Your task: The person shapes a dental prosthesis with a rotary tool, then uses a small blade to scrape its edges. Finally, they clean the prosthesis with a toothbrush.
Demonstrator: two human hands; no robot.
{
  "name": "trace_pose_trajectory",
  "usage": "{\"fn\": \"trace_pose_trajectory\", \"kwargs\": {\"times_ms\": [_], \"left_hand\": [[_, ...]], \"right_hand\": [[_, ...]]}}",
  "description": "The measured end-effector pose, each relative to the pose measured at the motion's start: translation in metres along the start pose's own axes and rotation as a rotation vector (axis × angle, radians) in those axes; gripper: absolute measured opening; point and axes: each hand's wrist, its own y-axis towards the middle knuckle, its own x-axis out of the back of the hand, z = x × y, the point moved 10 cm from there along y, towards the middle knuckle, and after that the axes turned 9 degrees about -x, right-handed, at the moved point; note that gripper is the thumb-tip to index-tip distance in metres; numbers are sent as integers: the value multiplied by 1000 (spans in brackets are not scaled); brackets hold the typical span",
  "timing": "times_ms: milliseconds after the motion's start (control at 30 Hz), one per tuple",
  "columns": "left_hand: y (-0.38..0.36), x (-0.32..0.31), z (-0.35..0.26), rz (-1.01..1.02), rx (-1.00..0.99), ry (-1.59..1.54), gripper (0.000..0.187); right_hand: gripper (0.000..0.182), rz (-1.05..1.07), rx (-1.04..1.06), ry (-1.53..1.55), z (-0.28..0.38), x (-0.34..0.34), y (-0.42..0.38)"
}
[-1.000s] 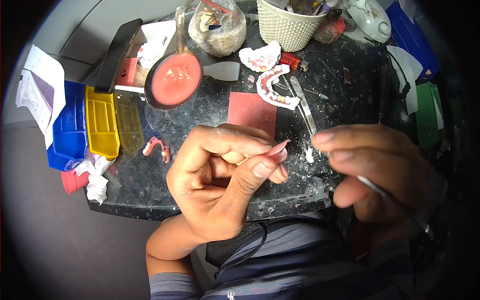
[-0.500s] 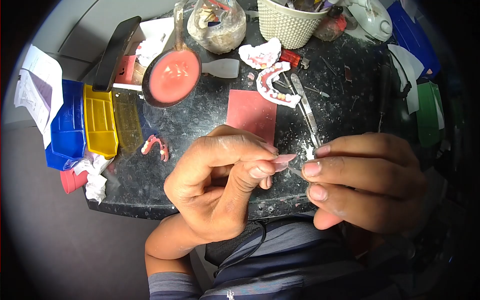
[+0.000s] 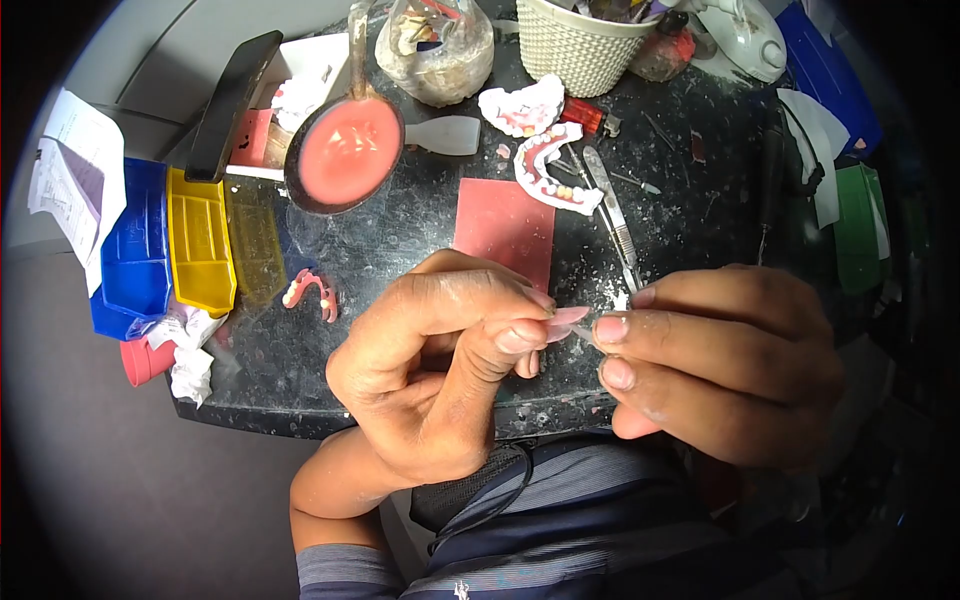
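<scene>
My left hand is closed, pinching a small translucent pink piece between thumb and index finger. My right hand is closed around a thin, grey, blade-like tool; its tip meets the pink piece, and the rest is hidden by the fingers. Behind my left hand lies a pink wax sheet. Beyond that sit a plaster dental model with teeth and another plaster model. A scalpel-like metal handle lies beside them. Left of my hands is a pink denture piece with teeth.
A long-handled pan of pink material stands at back left. Blue and yellow trays line the left edge. A woven basket, a cut-open container and a red lighter are at the back. White crumbs dot the black table.
My right hand has moved slightly left, bringing its fingertips and the blade closer to the pink piece. My left hand has hardly moved.
</scene>
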Motion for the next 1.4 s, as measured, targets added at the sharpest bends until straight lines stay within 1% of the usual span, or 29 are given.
{"fn": "trace_pose_trajectory", "kwargs": {"times_ms": [133,200,233,267,333,467,567,633,667,733,767,833,900,933,967,1000,1033,1067,1100,1133,1167,1233,1267,1333,1400], "left_hand": [[0,1,2,-3,14,-24,15],[-1,3,-1,-20,-18,-33,16],[0,2,-2,-18,-19,-36,16],[0,3,-3,-24,-18,-24,16],[0,3,-4,-34,-19,-9,16],[0,6,-1,-64,2,-53,17],[0,5,1,-77,6,-105,18],[1,6,3,-92,9,-139,19],[1,5,5,-90,17,-193,20],[2,3,7,-88,24,-246,20],[2,3,10,-100,52,-294,20],[2,2,14,-111,80,-341,21],[3,1,12,-109,23,-537,10],[3,1,10,-109,21,-538,10],[4,-1,11,-88,49,-488,14],[4,-3,12,-68,75,-439,20],[3,-3,13,-69,74,-439,20],[2,-3,12,-81,41,-531,14],[2,-3,10,-92,6,-623,10],[2,-3,9,-94,5,-623,10],[2,-4,9,-81,6,-620,10],[1,-5,8,-69,9,-618,10],[1,-6,8,-67,21,-611,10],[1,-7,9,-65,33,-604,10],[1,-7,8,-70,22,-599,9]], "right_hand": [[20,-5,-20,2,0,-2,0],[19,-5,-180,-166,-17,-10,-3],[19,41,-203,-186,-21,-11,1],[19,42,-203,-189,-23,-12,2],[21,-4,-173,-100,-24,-9,2],[23,-6,-191,-15,-25,-3,4],[25,49,-247,63,-23,1,2],[31,169,-417,48,-32,-2,-4],[31,170,-416,48,-36,-4,-2],[37,-69,-212,62,-30,11,6],[37,-69,-211,62,-29,9,5],[36,-102,-413,334,-45,7,-2],[35,-134,-613,606,-59,-1,-12],[34,-149,-712,743,-67,-7,-18],[34,-148,-711,743,-68,-9,-19],[33,-102,-763,901,-72,-20,-21],[32,-53,-814,1059,-73,-32,-24],[32,-52,-813,1058,-73,-33,-24],[31,-37,-880,1172,-75,-41,-28],[30,-22,-948,1286,-75,-49,-33],[30,-20,-947,1286,-75,-51,-34],[30,17,-1050,1452,-73,-65,-42],[30,17,-1050,1452,-71,-66,-42],[28,-1,-1116,1559,-69,-73,-45],[28,10,-1122,1569,-68,-76,-45]]}}
